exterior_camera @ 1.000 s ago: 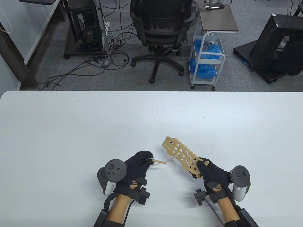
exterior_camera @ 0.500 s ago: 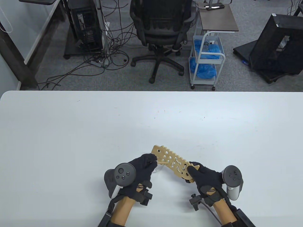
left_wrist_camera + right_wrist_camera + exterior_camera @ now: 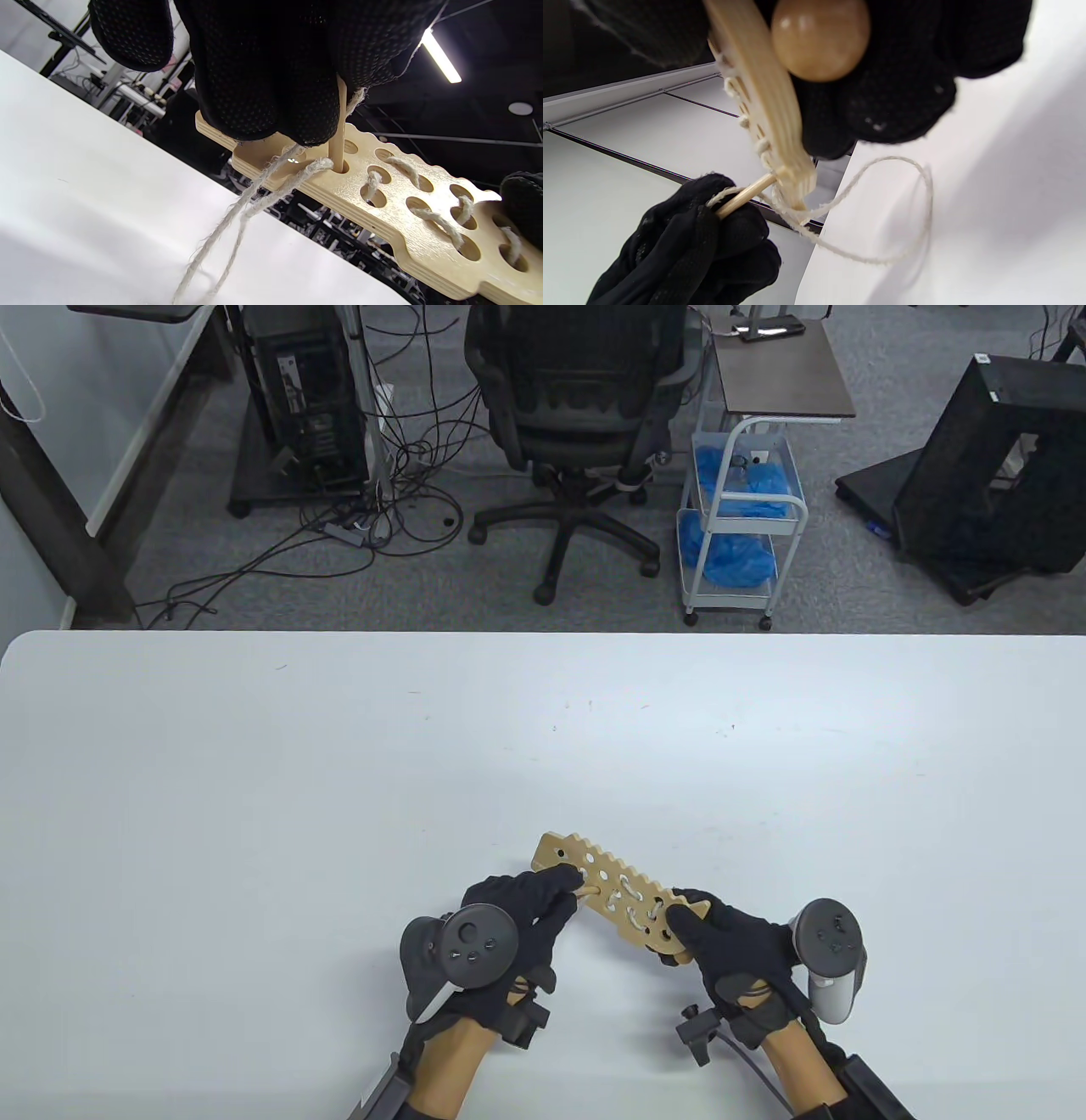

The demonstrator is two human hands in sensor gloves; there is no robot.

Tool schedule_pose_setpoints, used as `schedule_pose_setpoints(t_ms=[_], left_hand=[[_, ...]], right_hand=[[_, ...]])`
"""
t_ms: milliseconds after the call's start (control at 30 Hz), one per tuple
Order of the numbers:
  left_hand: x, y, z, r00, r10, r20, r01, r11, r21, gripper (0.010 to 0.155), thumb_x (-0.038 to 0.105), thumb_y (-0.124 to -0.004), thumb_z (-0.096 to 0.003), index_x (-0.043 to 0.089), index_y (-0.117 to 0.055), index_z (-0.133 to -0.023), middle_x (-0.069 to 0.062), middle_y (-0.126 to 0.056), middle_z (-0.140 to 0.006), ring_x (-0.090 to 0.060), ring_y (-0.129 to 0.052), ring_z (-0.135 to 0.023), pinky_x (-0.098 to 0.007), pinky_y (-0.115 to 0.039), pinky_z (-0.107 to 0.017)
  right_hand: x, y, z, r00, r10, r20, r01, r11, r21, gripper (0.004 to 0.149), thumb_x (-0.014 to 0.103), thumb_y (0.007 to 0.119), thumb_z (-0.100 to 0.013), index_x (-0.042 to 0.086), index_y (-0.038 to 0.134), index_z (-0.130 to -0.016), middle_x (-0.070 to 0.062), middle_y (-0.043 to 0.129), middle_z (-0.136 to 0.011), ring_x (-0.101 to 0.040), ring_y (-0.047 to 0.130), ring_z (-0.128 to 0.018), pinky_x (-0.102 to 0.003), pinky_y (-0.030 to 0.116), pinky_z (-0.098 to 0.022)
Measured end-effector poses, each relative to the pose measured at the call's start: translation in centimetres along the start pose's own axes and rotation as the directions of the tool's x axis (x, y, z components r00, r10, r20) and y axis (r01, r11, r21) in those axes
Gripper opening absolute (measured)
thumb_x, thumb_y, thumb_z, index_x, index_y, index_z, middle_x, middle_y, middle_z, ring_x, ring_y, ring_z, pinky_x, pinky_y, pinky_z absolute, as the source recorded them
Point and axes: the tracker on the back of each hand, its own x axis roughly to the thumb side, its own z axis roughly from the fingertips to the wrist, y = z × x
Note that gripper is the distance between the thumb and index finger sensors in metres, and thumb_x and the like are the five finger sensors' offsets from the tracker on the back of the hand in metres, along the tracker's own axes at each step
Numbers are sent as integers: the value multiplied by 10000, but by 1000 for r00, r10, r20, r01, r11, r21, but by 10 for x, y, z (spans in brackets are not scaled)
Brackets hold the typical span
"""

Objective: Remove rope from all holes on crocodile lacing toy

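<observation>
The left hand (image 3: 517,916) pinches the slim wooden needle (image 3: 338,127), its tip in a hole near the head end of the crocodile board (image 3: 611,899). That board, pale plywood with a toothed edge, is held above the worktop (image 3: 254,780) at about 6 o'clock. The fuzzy cream rope (image 3: 254,199) laces the tail-end holes only, so I'd judge roughly half undone. At 4 o'clock the right hand (image 3: 730,950) grips the tail, beside a smooth round bead (image 3: 821,38).
</observation>
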Motion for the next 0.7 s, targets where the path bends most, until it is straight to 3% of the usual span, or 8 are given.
schedule_pose_setpoints(t_ms=[267,700], left_hand=[[0,0,0,1000,30,7,-30,1000,-9,428,446,-806,-470,384,-882,-887,56,-1060,-688,-153,-1034,-580,-568,-770,-623],[-1,3,0,998,64,8,-64,998,7,536,455,-782,-483,380,-745,-1012,58,-1053,-698,-154,-1029,-587,-564,-769,-626]], right_hand=[[-2,-1,0,999,-53,-9,53,999,-10,500,392,808,-435,15,843,-762,-241,1003,-568,-389,991,-390,-623,763,-402],[-6,-6,1,980,-191,-48,188,980,-70,500,394,802,-440,16,838,-763,-238,1001,-570,-384,990,-392,-618,767,-400]])
